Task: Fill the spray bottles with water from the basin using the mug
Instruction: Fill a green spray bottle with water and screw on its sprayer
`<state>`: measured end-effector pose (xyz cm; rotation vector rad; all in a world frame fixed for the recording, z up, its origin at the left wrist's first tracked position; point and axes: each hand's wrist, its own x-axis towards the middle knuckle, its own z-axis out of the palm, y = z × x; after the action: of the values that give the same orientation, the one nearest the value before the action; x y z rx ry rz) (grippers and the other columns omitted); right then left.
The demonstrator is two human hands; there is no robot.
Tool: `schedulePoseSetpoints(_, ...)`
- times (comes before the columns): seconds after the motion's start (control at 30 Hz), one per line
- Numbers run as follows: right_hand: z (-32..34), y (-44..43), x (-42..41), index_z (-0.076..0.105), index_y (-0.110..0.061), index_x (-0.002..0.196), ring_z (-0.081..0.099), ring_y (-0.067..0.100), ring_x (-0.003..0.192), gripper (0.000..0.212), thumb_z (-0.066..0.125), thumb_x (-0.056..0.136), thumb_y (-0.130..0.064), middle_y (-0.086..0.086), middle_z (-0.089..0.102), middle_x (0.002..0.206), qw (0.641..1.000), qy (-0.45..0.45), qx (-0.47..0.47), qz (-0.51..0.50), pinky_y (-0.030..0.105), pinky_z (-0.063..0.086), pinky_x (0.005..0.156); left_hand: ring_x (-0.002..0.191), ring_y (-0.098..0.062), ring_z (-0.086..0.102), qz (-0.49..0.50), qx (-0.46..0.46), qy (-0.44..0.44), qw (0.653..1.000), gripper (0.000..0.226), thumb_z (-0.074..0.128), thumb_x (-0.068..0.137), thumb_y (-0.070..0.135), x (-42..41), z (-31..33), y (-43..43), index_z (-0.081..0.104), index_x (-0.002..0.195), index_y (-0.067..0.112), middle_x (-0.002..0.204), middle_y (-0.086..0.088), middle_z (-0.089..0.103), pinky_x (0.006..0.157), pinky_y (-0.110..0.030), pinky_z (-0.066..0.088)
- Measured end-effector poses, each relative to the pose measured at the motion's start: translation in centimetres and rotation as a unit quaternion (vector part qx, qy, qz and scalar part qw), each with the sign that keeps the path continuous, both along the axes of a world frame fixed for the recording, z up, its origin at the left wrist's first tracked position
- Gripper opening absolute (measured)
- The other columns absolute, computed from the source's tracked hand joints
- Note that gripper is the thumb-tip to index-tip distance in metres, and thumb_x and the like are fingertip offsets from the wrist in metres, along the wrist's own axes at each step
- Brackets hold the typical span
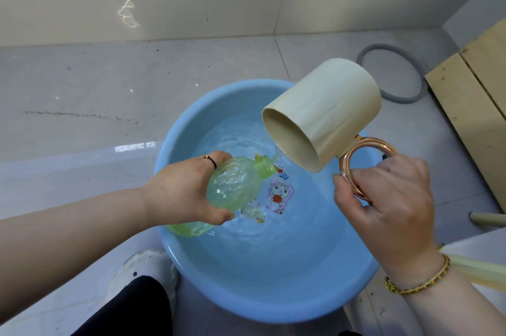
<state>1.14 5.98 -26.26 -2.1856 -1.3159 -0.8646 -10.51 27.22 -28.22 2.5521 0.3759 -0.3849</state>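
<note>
Everything here is placed against the blue basin, which sits on the floor with water in it. Above its middle, the left hand has its grip wrapped around the belly of 1 green spray bottle, cap off. The bottle's long axis is tilted: its base points down toward the basin's near-left rim, and its threaded neck points up and away toward the basin's far-right side.

Above the basin's right half, the right hand has its grip closed on the copper ring handle of the cream mug. The mug is tipped well over, with its mouth facing down and toward the neck. Its low lip sits just up and right of the bottle's opening, and a thin run of water crosses from the lip to the neck.

The pour turns on that line. The neck is narrow and the mug mouth is wide, so the stream probably lands true only while the lip stays directly above the opening; any spill would drop back into the basin. The bottle looks only partly filled, though its rippled wall makes the level hard to read. No other bottle is in view.
</note>
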Motion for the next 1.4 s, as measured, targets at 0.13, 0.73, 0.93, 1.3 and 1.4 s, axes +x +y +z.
schedulePoseSetpoints(0.13,-0.3,-0.1,-0.2,0.051,-0.004,0.046,0.035,0.018,0.06,0.044,0.05,0.087,-0.018,0.002,0.043,0.041,1.0,0.008,0.003,-0.005,0.032,0.028,0.062,0.094,-0.011,0.054,0.002,-0.01,-0.001,1.0,0.088,0.051,0.046,0.059,0.0,0.0,0.1,0.03,0.127,0.031,0.091,0.017,0.045,0.075,-0.022,0.041)
schedulePoseSetpoints(0.73,-6.2,-2.4,0.5,0.023,-0.024,0.049,0.031,0.025,0.04,0.035,0.047,0.075,-0.026,-0.011,0.015,0.042,0.952,0.245,-0.117,-0.142,0.02,0.014,0.047,0.102,-0.013,0.054,0.014,-0.012,0.01,1.0,0.082,0.071,0.064,0.049,-0.1,0.0,0.0,0.027,0.131,0.03,0.099,0.015,0.046,0.08,-0.022,0.043)
schedulePoseSetpoints(0.93,-8.2,-3.5,1.1,0.044,-0.015,0.038,0.05,0.025,0.035,0.034,0.039,0.069,-0.028,0.003,0.042,0.032,0.929,0.158,-0.27,-0.196,0.025,0.024,0.05,0.101,-0.012,0.054,0.013,-0.015,0.01,1.0,0.086,0.068,0.058,0.057,-0.2,0.0,0.0,0.028,0.129,0.032,0.098,0.017,0.046,0.08,-0.022,0.043)
schedulePoseSetpoints(1.3,-8.1,-3.1,1.0,0.028,-0.026,0.041,0.052,0.024,0.037,0.032,0.044,0.069,-0.026,-0.001,0.036,0.033,0.9,0.23,-0.327,-0.177,0.024,0.024,0.051,0.097,-0.012,0.055,0.007,-0.027,0.014,1.0,0.086,0.063,0.053,0.059,-0.1,-0.2,0.1,0.03,0.127,0.031,0.096,0.016,0.049,0.08,-0.024,0.044)
schedulePoseSetpoints(1.4,-7.6,-3.1,1.3,0.025,-0.019,0.044,0.04,0.034,0.054,0.049,0.051,0.085,-0.018,0.003,0.033,0.041,0.869,0.356,-0.249,-0.235,0.03,0.025,0.054,0.097,-0.012,0.055,0.007,-0.023,0.015,1.0,0.083,0.068,0.058,0.057,-0.1,-0.2,0.1,0.03,0.127,0.031,0.096,0.016,0.048,0.079,-0.023,0.044)
